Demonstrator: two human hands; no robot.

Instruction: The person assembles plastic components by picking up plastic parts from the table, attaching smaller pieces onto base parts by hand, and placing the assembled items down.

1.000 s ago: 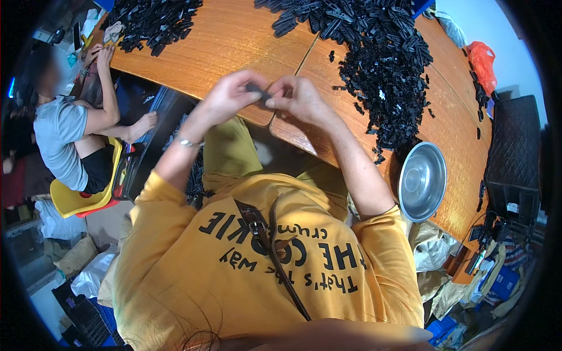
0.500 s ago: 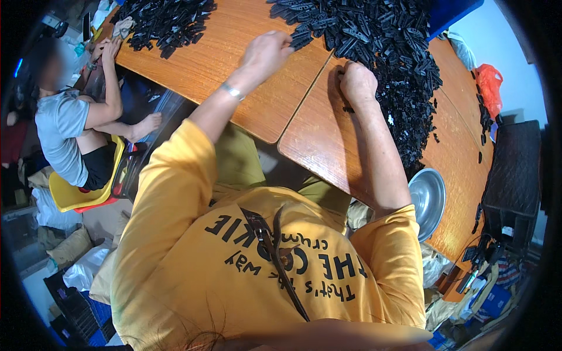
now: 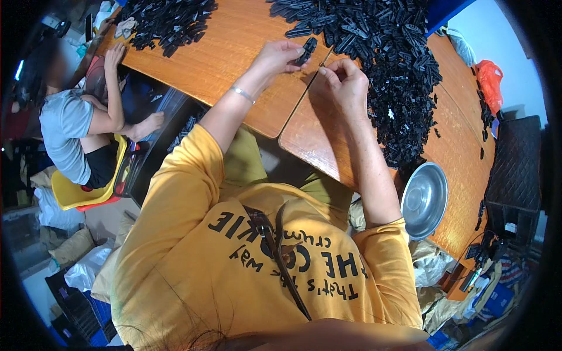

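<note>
Between the thumb and fingers of my left hand (image 3: 276,59) is a black plastic part (image 3: 306,51), tilted up over the wooden table (image 3: 246,26). My right hand (image 3: 350,89) is closed in a pinch just to the right of it, above the seam in the tabletop. Something small and dark may be at its fingertips, too small to make out. Just beyond both hands lies a heap of long black plastic parts (image 3: 351,35). It runs on into a heap of smaller black pieces (image 3: 404,105) to the right of my right forearm.
A metal bowl (image 3: 424,202) stands at the table's near right edge. Another pile of black parts (image 3: 170,26) lies far left, near a seated person (image 3: 67,123). A blue bin (image 3: 448,13) borders the big heap. A red plastic bag (image 3: 489,86) is at the far right.
My left hand has drawn back from the long parts with one black part in it. My right hand has left the small pieces and moved left toward it.
</note>
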